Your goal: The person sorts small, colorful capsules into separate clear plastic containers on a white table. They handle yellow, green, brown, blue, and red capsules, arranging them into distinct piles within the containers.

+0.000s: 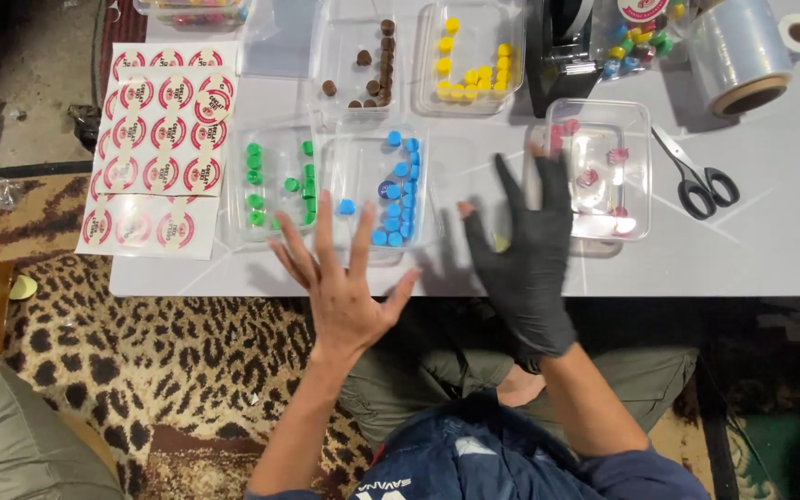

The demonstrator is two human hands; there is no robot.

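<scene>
Clear plastic tray of blue caps (377, 190) — on the white bench (770, 250), near its front edge, just beyond the fingertips of the left hand (343, 287). That hand is bare, fingers spread wide, palm down, holding nothing; it hovers over the bench edge. Right hand (522, 255) wears a black glove with the fingertips cut off, also spread open and empty, raised between the blue tray and a clear tray with a few red caps (599, 167).

Left of the blue tray, touching or nearly so: clear tray of green caps (275, 185). Behind these, a tray of brown caps (358, 60) and a tray of yellow caps (469, 56), side by side.

Sheets of round red-and-white stickers (159, 139) lie at the bench's left end. Scissors (696, 176) with black handles — right of the red tray, blades shut. A roll of clear film (743, 51) at the far right corner.
</scene>
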